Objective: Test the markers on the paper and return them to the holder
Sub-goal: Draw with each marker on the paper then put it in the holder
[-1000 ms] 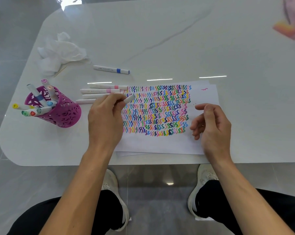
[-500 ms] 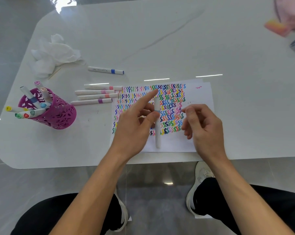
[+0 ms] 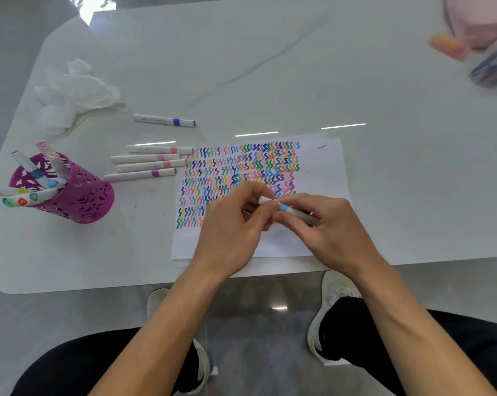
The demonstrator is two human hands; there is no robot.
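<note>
both hands, left hand [image 3: 235, 221] and right hand [image 3: 324, 224], grip a blue-banded marker [image 3: 284, 207] over the squiggle-filled paper [image 3: 321, 172]; several markers stand in the purple holder [image 3: 78, 195]; five lie on the counter [image 3: 355, 81], seemingly untested.

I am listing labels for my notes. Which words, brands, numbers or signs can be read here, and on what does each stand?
None can be read.
On the blue-banded marker: dark print along the barrel, too small and blurred to read.
On the paper: only coloured zigzag strokes, no letters or numbers.
On the light-blue-banded marker held by left hand and right hand: no print shows.
</note>
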